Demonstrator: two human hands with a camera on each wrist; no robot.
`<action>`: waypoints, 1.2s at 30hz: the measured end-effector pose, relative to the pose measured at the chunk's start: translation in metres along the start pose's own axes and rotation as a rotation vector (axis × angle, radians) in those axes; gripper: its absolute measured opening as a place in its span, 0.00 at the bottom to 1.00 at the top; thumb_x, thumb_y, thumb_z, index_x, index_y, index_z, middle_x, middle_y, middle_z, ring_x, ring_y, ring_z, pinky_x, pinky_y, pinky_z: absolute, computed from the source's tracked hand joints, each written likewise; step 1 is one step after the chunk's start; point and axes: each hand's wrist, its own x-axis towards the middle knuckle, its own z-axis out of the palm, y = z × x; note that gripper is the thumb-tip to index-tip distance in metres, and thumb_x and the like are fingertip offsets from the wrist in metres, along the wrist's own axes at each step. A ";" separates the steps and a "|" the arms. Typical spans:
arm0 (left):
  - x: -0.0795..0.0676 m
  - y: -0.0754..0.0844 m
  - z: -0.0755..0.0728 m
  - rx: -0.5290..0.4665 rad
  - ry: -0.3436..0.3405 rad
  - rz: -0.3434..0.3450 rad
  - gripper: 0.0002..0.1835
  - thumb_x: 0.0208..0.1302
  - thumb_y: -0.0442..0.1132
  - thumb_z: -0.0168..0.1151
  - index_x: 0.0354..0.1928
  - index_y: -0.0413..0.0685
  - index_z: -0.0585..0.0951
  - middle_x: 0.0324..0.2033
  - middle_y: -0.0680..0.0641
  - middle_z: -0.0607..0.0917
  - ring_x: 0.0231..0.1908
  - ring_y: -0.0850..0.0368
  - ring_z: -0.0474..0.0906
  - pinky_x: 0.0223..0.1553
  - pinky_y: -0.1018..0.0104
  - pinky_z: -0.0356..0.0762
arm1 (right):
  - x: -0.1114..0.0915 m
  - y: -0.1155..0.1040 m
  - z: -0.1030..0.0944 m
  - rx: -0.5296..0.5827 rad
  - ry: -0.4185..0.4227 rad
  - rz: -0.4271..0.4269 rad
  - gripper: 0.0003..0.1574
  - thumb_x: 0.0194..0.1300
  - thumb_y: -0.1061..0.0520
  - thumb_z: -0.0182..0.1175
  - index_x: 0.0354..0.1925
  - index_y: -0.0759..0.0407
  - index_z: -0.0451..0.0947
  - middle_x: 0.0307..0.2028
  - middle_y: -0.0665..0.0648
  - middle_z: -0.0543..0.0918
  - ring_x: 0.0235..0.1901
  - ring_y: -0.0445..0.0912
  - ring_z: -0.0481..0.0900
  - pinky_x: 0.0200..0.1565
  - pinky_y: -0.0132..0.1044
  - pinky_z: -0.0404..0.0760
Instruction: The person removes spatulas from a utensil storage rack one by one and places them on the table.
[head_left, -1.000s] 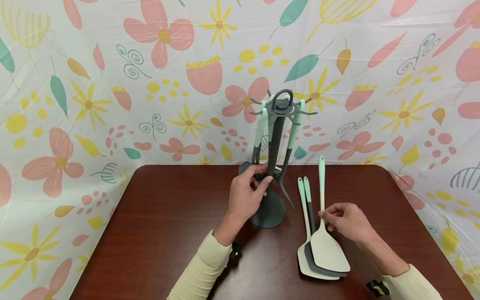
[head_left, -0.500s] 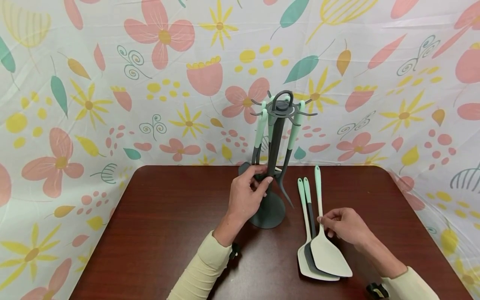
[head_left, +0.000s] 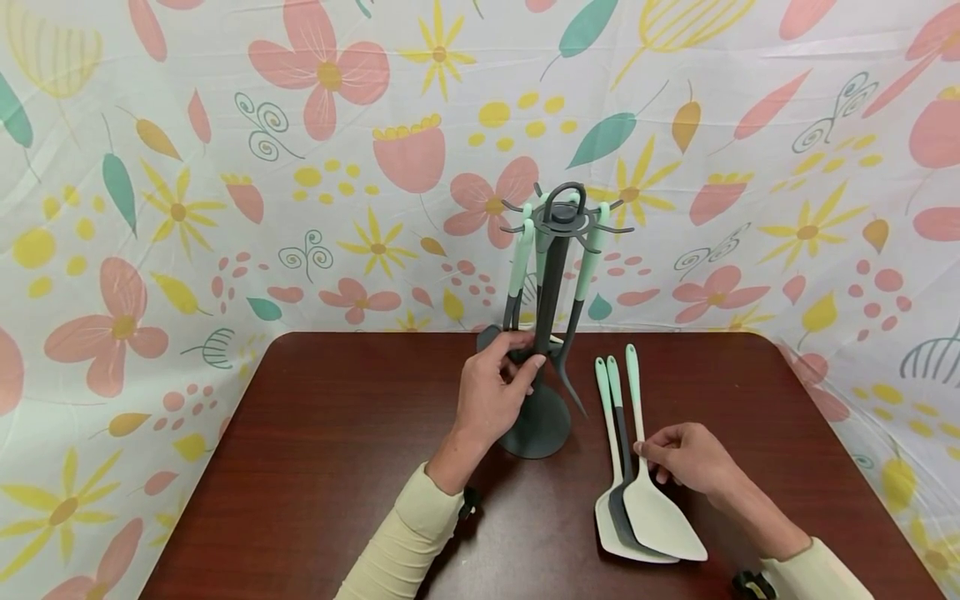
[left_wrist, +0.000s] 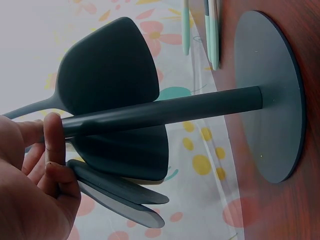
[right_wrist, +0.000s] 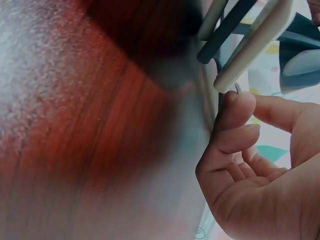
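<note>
My left hand point(head_left: 491, 392) grips the pole of a dark grey utensil stand point(head_left: 551, 292), thumb on the front side. Several utensils with mint handles point(head_left: 587, 265) hang from its top hooks. In the left wrist view, dark spatula heads point(left_wrist: 110, 65) hang around the pole. To the right, my right hand point(head_left: 690, 457) pinches the lower handle of a cream turner point(head_left: 662, 521) with a mint grip. This turner overlaps a dark grey turner point(head_left: 619, 508), which lies over another cream turner point(head_left: 606, 527). The right wrist view shows thumb and fingertips right at the cream turner point(right_wrist: 255, 47).
The stand's round base point(head_left: 536, 429) rests on the dark red-brown wooden table point(head_left: 337, 467), near its back. A white cloth with flowers and leaves point(head_left: 225, 167) hangs behind the table's back edge.
The top cream turner has moved toward me, its handle end swinging slightly left and coming down beside the other two. My right hand moved with it. The left hand and stand stayed put.
</note>
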 end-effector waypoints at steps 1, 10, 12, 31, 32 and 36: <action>0.000 0.000 0.000 -0.001 -0.001 -0.001 0.17 0.76 0.43 0.68 0.63 0.51 0.83 0.49 0.50 0.89 0.24 0.67 0.81 0.29 0.68 0.84 | 0.000 0.001 0.001 -0.001 0.001 0.003 0.16 0.73 0.52 0.69 0.37 0.65 0.87 0.22 0.55 0.84 0.24 0.49 0.81 0.26 0.40 0.79; 0.001 0.000 0.000 0.001 0.001 0.004 0.17 0.76 0.43 0.68 0.63 0.51 0.83 0.49 0.49 0.89 0.24 0.66 0.81 0.28 0.68 0.84 | 0.002 0.005 0.002 0.001 0.011 0.003 0.16 0.72 0.52 0.70 0.36 0.66 0.87 0.21 0.54 0.83 0.23 0.49 0.80 0.24 0.39 0.78; 0.001 0.001 0.000 0.002 0.001 0.006 0.18 0.76 0.43 0.68 0.63 0.51 0.83 0.49 0.50 0.89 0.24 0.66 0.81 0.28 0.68 0.83 | 0.003 0.006 0.003 0.000 0.010 0.007 0.16 0.72 0.52 0.70 0.36 0.65 0.87 0.20 0.54 0.83 0.22 0.49 0.80 0.24 0.39 0.77; 0.000 0.000 -0.001 0.006 -0.009 -0.008 0.18 0.76 0.44 0.67 0.64 0.53 0.82 0.50 0.50 0.88 0.24 0.67 0.81 0.28 0.68 0.83 | 0.004 0.008 0.006 -0.009 -0.012 0.055 0.16 0.71 0.50 0.71 0.36 0.63 0.88 0.22 0.54 0.83 0.23 0.49 0.81 0.23 0.38 0.73; 0.000 0.000 -0.001 0.006 -0.008 -0.008 0.18 0.76 0.44 0.67 0.63 0.53 0.82 0.50 0.50 0.89 0.24 0.67 0.81 0.28 0.68 0.83 | 0.004 0.008 0.006 -0.009 -0.012 0.056 0.16 0.71 0.50 0.71 0.36 0.63 0.88 0.22 0.54 0.83 0.23 0.49 0.81 0.23 0.38 0.73; 0.000 -0.001 -0.001 0.009 -0.009 -0.009 0.18 0.76 0.44 0.67 0.63 0.53 0.82 0.49 0.51 0.89 0.24 0.67 0.81 0.28 0.67 0.83 | 0.005 0.008 0.006 -0.014 -0.016 0.057 0.16 0.71 0.50 0.71 0.37 0.63 0.88 0.22 0.55 0.84 0.23 0.49 0.81 0.23 0.38 0.74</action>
